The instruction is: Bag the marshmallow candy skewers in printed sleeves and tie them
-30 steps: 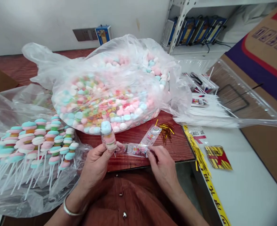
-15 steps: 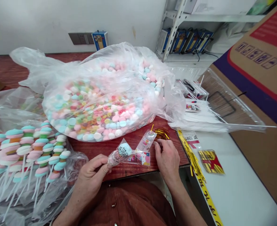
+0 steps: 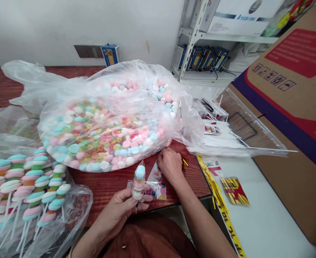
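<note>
Left hand (image 3: 120, 211) grips wrapped candy stick (image 3: 138, 182); right hand (image 3: 170, 165) grasp unclear; red-brown table (image 3: 106, 182).

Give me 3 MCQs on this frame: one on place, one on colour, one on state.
1. Where is the right hand?
A. on the gold twist ties, just below the big candy bag
B. on the white shelf
C. inside the cardboard box

2. What colour is the top piece of the candy skewer in the left hand?
A. black
B. light blue
C. dark brown

3. How is the skewer held?
A. lying flat on the table
B. upright, gripped at its lower end
C. buried in the big bag

Answers: 1 A, the fingers rest on the gold strips on the red table. 2 B, the cap is pale blue. 3 B, the left hand's fingers close around its base and the top points up.
</note>
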Motion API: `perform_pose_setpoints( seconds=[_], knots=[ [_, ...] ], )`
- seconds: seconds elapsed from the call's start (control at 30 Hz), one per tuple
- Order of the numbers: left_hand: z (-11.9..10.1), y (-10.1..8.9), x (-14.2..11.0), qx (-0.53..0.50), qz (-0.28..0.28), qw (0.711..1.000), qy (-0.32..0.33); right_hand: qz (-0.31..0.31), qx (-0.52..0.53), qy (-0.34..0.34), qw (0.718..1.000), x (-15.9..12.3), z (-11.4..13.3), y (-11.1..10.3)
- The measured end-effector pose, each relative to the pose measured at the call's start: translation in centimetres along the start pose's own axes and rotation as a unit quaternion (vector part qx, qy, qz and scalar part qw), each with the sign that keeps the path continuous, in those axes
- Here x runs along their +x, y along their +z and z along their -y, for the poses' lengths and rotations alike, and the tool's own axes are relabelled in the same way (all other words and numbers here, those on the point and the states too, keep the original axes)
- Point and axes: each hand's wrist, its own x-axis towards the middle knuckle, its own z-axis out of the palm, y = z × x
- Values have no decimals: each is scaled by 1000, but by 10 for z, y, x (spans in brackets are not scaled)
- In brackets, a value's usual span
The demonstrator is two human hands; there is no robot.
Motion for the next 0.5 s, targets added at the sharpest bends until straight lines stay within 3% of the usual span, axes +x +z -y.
perform_pose_setpoints(
  seconds=[0.07,0.17,0.37,0.5],
  knots=[
    [4,7,12,-70,21,997,-17,12,18,-28,999,-7,0,-5],
    [7,11,27,-96,-11,995,16,-1,23,-3,1000,-25,-18,-16],
    [7,-9,29,65,-92,989,101,-27,-11,101,994,-59,-75,-23],
    [4,-14,22,84,-109,983,120,-23,-20,91,995,-64,-77,-19]
  ],
)
